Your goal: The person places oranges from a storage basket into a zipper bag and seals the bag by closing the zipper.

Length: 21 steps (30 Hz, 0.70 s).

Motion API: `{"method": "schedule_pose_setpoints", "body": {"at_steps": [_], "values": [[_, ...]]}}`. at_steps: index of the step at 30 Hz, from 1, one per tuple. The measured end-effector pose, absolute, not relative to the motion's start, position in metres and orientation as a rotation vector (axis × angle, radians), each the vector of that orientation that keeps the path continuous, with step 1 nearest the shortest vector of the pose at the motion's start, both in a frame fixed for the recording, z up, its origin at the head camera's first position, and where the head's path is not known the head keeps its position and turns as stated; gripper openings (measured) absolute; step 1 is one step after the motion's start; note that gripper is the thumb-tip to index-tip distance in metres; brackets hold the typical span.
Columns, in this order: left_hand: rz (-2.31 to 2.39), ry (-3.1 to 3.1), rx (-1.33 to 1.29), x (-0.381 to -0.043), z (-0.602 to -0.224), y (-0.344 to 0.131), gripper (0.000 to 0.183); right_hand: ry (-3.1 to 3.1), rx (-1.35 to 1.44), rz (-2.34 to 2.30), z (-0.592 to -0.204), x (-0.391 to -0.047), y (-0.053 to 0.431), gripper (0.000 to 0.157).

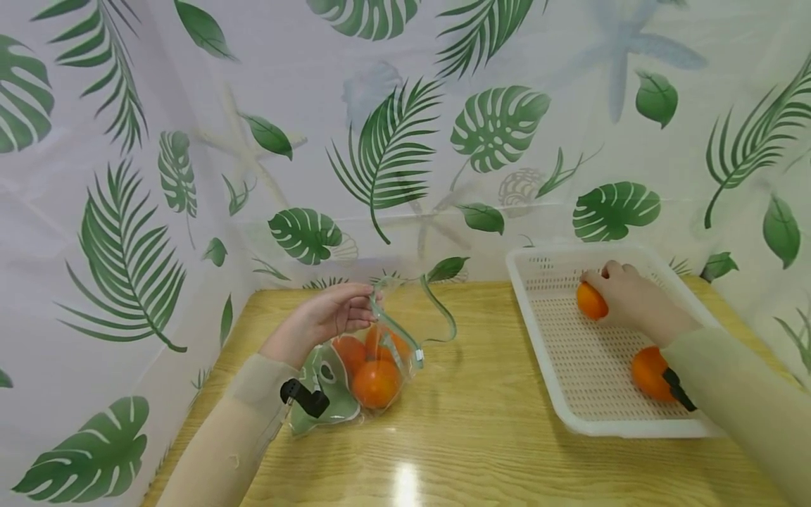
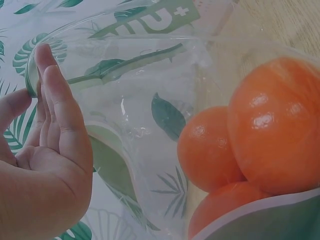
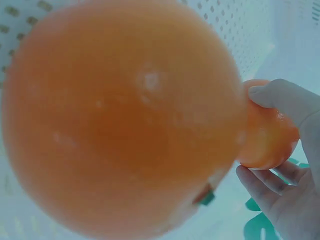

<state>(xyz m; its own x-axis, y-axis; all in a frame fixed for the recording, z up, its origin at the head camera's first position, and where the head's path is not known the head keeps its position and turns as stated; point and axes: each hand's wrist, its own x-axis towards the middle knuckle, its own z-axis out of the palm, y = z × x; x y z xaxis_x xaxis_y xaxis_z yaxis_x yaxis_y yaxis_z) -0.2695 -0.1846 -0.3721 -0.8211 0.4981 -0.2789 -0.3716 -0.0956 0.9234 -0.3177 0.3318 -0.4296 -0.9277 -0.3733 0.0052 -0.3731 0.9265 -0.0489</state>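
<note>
My left hand (image 1: 338,310) pinches the rim of a clear zip bag (image 2: 145,110) between thumb and fingertips, and its mouth gapes, edged by a green zip strip (image 1: 441,303) with a white slider. Several oranges (image 1: 376,384) lie in the bottom of the bag, behind a green printed panel (image 2: 270,220) in part. Over at the right, my right hand (image 1: 633,296) grips an orange (image 3: 270,135) inside the white basket, thumb on one side and fingers on the other. Another orange (image 3: 125,120) sits in the basket under my right forearm, very large in the right wrist view.
The white perforated basket (image 1: 538,352) stands on the right side of the wooden table (image 1: 469,436). A white cloth (image 1: 285,56) printed with green leaves hangs behind the table and along both sides. Each wrist wears a black strap (image 1: 307,398).
</note>
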Motion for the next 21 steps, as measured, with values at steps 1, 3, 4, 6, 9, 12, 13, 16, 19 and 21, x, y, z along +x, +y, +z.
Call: {"method": "schedule_pose_setpoints", "body": {"at_steps": [1,3,4,6,9,12,13,16,19,21], "values": [[1.963,1.61,0.138,-0.269,-0.373,-0.184,0.044,3.077,-0.606,-0.075,-0.429,-0.316,0.331,0.076],[1.959,1.609,0.139,-0.27,-0.374,-0.184,0.044,3.072,-0.623,-0.068,-0.428,-0.313,0.329,0.077],[1.956,1.612,0.141,-0.27,-0.374,-0.184,0.044,3.072,-0.629,-0.063,-0.427,-0.312,0.327,0.076],[1.955,1.612,0.146,-0.27,-0.374,-0.185,0.045,3.076,-0.65,-0.053,-0.424,-0.309,0.324,0.075],[1.957,1.606,0.156,-0.271,-0.374,-0.185,0.046,3.088,-0.7,-0.034,-0.419,-0.303,0.319,0.074],[1.964,1.597,0.149,-0.27,-0.373,-0.185,0.046,3.094,-0.765,0.002,-0.415,-0.296,0.313,0.075],[1.965,1.593,0.147,-0.27,-0.373,-0.185,0.046,3.094,-0.788,0.014,-0.414,-0.293,0.312,0.076],[1.962,1.592,0.144,-0.269,-0.373,-0.185,0.046,3.097,-0.84,0.051,-0.41,-0.287,0.305,0.077],[1.955,1.595,0.146,-0.269,-0.374,-0.184,0.047,3.105,-0.889,0.076,-0.404,-0.282,0.299,0.078],[1.952,1.601,0.145,-0.269,-0.374,-0.184,0.047,3.116,-0.916,0.096,-0.4,-0.28,0.295,0.079]]}}
